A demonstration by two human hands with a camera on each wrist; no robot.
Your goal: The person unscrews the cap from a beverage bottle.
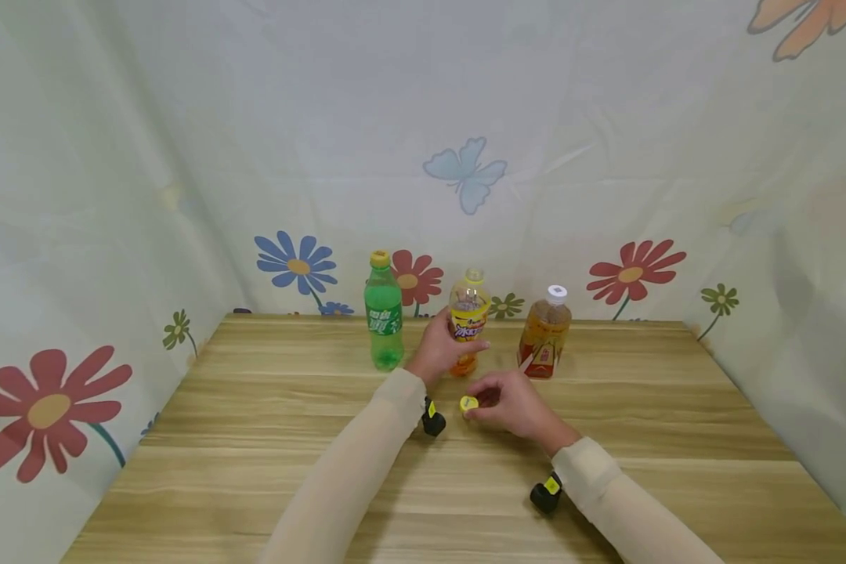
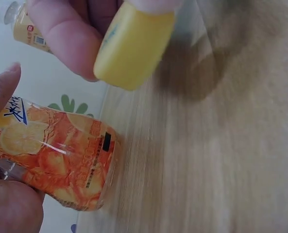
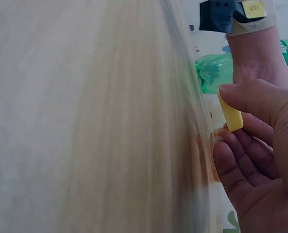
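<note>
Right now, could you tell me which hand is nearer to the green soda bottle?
Left. The left hand grips the orange juice bottle just beside the green soda bottle; the right hand pinches the yellow cap lower down, farther from it.

We are at a makeshift recording booth rather than a lived-in room: a wood-grain bench [image 1: 254, 439] is walled on three sides by a pale flower-and-butterfly printed cloth [image 1: 183, 157], with cameras strapped to our wrists.
</note>
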